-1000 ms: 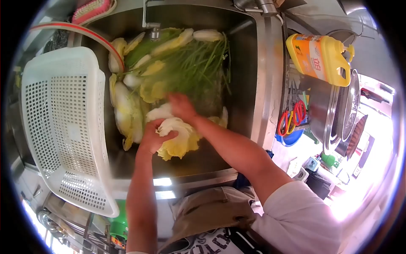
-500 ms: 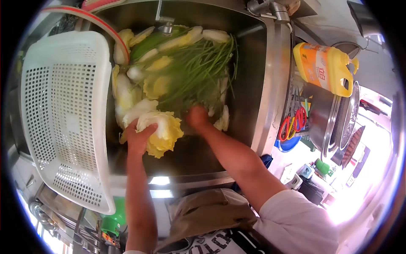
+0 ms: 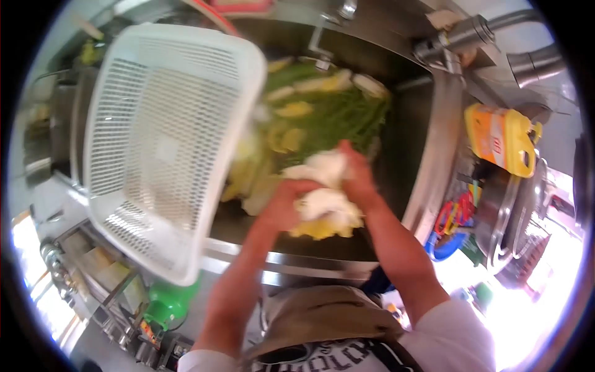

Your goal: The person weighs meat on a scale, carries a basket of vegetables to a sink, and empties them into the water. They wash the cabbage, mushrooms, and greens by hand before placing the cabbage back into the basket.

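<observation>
My left hand (image 3: 288, 201) is closed around a bunch of napa cabbage leaves (image 3: 325, 204), white at the ribs and yellow at the frilly ends. Close beside it, my right hand (image 3: 357, 170) grips a pale cabbage leaf (image 3: 327, 166) from its right side. Both hands are smeared by motion, and some fingertips are hidden by the leaves. Beneath them, a steel sink (image 3: 406, 146) holds water with long thin green stalks (image 3: 347, 111) and more cabbage leaves. A yellow leaf (image 3: 294, 109) floats among the stalks.
A white perforated plastic basket (image 3: 248, 93) stands at the sink's left side. A tap (image 3: 322, 62) hangs over the far edge. On the right are a yellow jug (image 3: 499, 139), red-handled scissors (image 3: 455, 214) and metal lids (image 3: 505, 214). A green container (image 3: 170, 304) sits lower left.
My right hand has come up out of the water and now grips a cabbage leaf next to my left hand. The view has shifted, so the sink and basket appear further right.
</observation>
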Available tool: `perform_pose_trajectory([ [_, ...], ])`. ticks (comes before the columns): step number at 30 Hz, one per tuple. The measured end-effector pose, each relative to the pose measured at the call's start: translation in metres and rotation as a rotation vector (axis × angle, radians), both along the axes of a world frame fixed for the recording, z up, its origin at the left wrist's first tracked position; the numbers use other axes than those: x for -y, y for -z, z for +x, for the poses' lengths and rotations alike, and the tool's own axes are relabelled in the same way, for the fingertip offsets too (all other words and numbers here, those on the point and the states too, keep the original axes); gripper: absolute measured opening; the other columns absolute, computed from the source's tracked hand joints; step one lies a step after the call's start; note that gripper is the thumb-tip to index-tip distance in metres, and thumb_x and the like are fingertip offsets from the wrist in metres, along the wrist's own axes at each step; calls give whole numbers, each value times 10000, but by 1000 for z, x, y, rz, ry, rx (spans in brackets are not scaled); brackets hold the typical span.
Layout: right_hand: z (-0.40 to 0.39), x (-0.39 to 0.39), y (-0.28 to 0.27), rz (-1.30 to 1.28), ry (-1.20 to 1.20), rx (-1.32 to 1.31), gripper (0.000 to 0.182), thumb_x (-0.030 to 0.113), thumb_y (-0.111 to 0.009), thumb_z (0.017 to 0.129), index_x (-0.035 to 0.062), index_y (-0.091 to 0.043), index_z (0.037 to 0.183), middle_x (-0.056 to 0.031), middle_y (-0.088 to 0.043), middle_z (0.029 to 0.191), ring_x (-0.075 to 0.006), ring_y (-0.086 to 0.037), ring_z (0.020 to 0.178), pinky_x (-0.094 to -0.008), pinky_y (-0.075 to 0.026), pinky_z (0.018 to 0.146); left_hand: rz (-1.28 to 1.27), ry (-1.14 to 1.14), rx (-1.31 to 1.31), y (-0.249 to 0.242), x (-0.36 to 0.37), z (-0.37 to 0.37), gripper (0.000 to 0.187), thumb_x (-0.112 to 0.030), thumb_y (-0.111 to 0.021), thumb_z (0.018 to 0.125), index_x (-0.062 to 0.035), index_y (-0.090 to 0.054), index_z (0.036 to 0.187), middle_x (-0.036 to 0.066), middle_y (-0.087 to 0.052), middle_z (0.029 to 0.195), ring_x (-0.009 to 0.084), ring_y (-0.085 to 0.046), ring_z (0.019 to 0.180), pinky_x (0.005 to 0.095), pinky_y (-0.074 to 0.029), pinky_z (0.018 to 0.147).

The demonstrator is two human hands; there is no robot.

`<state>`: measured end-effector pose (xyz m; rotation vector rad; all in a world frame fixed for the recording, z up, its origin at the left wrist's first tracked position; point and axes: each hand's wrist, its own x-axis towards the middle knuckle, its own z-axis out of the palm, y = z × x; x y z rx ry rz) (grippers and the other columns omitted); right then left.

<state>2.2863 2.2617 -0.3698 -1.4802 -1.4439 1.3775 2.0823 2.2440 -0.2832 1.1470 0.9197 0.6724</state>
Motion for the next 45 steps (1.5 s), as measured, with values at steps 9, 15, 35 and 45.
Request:
perform_pose_trajectory([
  [9, 29, -25, -68, -299, 487, -643, 514, 422, -361, 986, -20, -579, 1134, -112, -611, 1124, -189, -544, 1065, -308, -388, 929, 319, -162, -66, -149, -30, 3, 447, -9, -783, 635, 9, -627, 1053, 79, -652, 1027, 144, -609, 958, 301, -483, 882],
  [15, 78, 32, 50, -382, -104, 706, 249, 185, -523, 758, 10, -669, 858, -263, -621, 915, -395, -605, 899, -434, -502, 763, 102, -560, -254, -236, -65, -108, 593, -70, -766, 634, 16, -536, 1175, 112, -628, 1032, 223, -618, 934, 348, -504, 837],
  [35, 24, 133, 119, 24, 263, 835, 521, 40, -625, 704, -39, -434, 1183, -248, -549, 1094, -429, -550, 995, -446, -471, 829, 515, -146, -1317, -140, 22, -100, 779, -364, -695, 745, -68, -374, 1390, 209, -331, 1434, 393, -227, 1363, 526, -212, 1089],
  [45, 36, 139, 167, -181, 240, 619, 489, 48, -603, 716, -33, -459, 1176, -247, -577, 1090, -401, -552, 1033, -427, -460, 871, 250, -241, -1651, -79, -2, -191, 974, -581, -647, 752, -26, -236, 1440, 334, -214, 1440, 493, -117, 1360, 571, -112, 1096],
])
